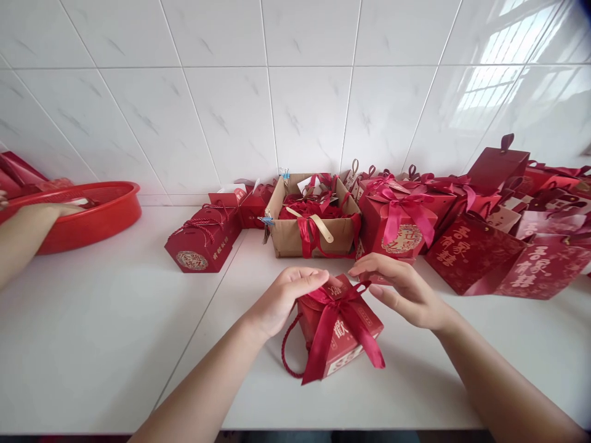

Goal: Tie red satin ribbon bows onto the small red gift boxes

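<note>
- The red gift box (340,328) sits on the white table (115,332), right in front of the person, between the two hands.
- The left hand (290,295) lies on the box's back left top edge, thumb over the top. It is partly curled; whether it grips anything is hard to tell.
- The right hand (409,295) is open and bent, with the thumb apart from the fingers. It is by a loop of the dark red ribbon bow (337,305); a light touch is hard to tell.
- The box looks like thin, stiff card. It is probably light and could dent if squeezed hard.
- The bow looks shiny and soft, so it may slip and squash easily. Pinching its loops gently seems best.
- Good places to hold are the box's flat sides, or the twisted rope handle (283,352) hanging at its left.
- Behind it stands a cardboard box (285,245) of red ribbons (305,237).
</note>
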`<act>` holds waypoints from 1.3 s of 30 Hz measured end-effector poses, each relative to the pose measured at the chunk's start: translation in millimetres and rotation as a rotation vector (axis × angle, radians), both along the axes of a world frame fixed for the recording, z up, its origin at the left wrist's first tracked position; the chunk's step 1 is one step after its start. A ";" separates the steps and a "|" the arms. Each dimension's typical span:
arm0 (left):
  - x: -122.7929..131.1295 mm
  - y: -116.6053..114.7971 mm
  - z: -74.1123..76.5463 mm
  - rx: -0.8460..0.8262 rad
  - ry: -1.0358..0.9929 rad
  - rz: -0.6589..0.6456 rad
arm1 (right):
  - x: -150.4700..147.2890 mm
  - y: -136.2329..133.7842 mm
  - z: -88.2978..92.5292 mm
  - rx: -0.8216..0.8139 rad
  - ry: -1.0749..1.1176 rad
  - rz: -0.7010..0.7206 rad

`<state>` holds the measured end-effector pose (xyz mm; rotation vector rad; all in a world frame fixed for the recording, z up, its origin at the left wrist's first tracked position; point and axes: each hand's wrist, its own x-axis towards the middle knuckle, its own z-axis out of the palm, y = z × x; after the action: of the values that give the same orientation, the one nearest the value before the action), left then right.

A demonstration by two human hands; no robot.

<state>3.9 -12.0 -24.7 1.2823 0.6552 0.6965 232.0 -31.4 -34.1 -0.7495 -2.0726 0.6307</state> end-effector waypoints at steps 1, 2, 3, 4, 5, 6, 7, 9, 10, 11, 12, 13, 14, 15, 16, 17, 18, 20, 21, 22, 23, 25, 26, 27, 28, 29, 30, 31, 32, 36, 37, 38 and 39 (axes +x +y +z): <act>-0.6 0.8 0.9 -0.013 -0.036 -0.008 | -3.5 -1.7 -0.3 0.012 0.033 -0.008; -1.2 1.7 1.1 -0.025 -0.068 -0.006 | -7.5 -3.3 -1.2 0.028 0.060 -0.029; -1.7 2.9 0.7 -0.038 -0.095 0.002 | -11.9 -4.7 -2.7 0.038 0.074 -0.054; -2.3 4.1 -0.2 -0.052 -0.114 0.011 | -16.3 -6.0 -4.4 0.037 0.073 -0.079; -2.9 5.2 -1.4 -0.065 -0.123 0.017 | -20.7 -7.2 -6.2 0.026 0.062 -0.099; -3.4 6.3 -2.5 -0.076 -0.125 0.023 | -24.7 -8.2 -7.8 0.006 0.047 -0.117; -4.0 7.0 -3.3 -0.082 -0.120 0.029 | -28.1 -9.0 -9.1 -0.017 0.034 -0.130; -4.8 7.4 -3.6 -0.092 -0.103 0.038 | -32.9 -10.4 -10.0 -0.057 0.018 -0.147; -5.0 7.1 -3.0 -0.090 -0.097 0.040 | -34.1 -10.9 -9.6 -0.073 0.016 -0.153; -5.0 6.5 -2.2 -0.084 -0.096 0.041 | -34.7 -11.2 -8.6 -0.091 0.009 -0.157; -4.9 5.9 -1.2 -0.076 -0.096 0.039 | -34.8 -11.5 -7.3 -0.112 -0.002 -0.157; -4.6 5.2 -0.3 -0.065 -0.093 0.033 | -34.6 -11.7 -5.8 -0.132 -0.018 -0.152; -4.2 4.6 0.5 -0.052 -0.085 0.029 | -34.2 -11.7 -4.2 -0.151 -0.035 -0.144; -3.7 4.1 0.8 -0.042 -0.072 0.027 | -33.7 -11.5 -2.8 -0.167 -0.051 -0.131; -3.1 3.9 0.9 -0.037 -0.054 0.026 | -33.3 -11.2 -1.7 -0.177 -0.064 -0.117; -2.6 3.9 0.6 -0.034 -0.034 0.028 | -32.9 -10.8 -0.8 -0.182 -0.073 -0.106; -2.0 4.1 0.1 -0.028 -0.013 0.035 | -32.6 -10.3 -0.3 -0.184 -0.079 -0.096; -1.0 4.8 -1.3 -0.016 0.023 0.061 | -32.0 -9.3 0.3 -0.185 -0.093 -0.078; -0.6 5.2 -2.0 -0.008 0.039 0.075 | -31.8 -8.9 0.5 -0.183 -0.102 -0.069; -0.2 5.7 -2.7 0.001 0.053 0.090 | -31.6 -8.5 0.7 -0.182 -0.111 -0.064; 0.1 6.0 -3.3 0.007 0.062 0.105 | -31.4 -8.1 0.9 -0.180 -0.120 -0.060; 0.5 6.5 -4.0 0.006 0.068 0.124 | -31.1 -7.7 1.4 -0.177 -0.134 -0.054; 0.7 6.6 -4.1 0.005 0.065 0.127 | -31.1 -7.8 1.7 -0.174 -0.135 -0.048; 0.8 6.5 -4.0 0.005 0.060 0.127 | -31.3 -8.0 1.9 -0.170 -0.131 -0.038; 0.8 6.4 -3.7 0.002 0.054 0.121 | -31.6 -8.4 2.0 -0.167 -0.125 -0.029; 0.8 6.2 -3.2 -0.008 0.046 0.107 | -32.1 -8.8 2.0 -0.165 -0.120 -0.022; 0.6 6.0 -2.5 -0.024 0.039 0.088 | -32.5 -9.4 2.0 -0.166 -0.115 -0.020; 0.2 5.9 -1.7 -0.043 0.037 0.069 | -32.7 -9.8 2.0 -0.171 -0.111 -0.023; -0.3 6.0 -0.8 -0.058 0.038 0.060 | -32.3 -10.0 2.0 -0.177 -0.104 -0.029; -3.6 7.4 2.6 -0.003 0.081 0.068 | -20.3 -6.4 2.3 -0.212 -0.021 -0.040; -4.5 7.8 3.3 0.020 0.093 0.066 | -14.5 -4.4 2.5 -0.227 0.007 -0.035; -5.4 8.1 4.1 0.035 0.104 0.061 | -8.0 -2.2 2.8 -0.249 0.032 -0.026; -6.1 8.3 4.8 0.042 0.116 0.058 | -1.4 0.1 3.1 -0.278 0.051 -0.010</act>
<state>-2.2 -3.7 -19.9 1.3545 0.7784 0.6901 230.6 -31.3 -31.0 -0.8896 -1.9553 0.9359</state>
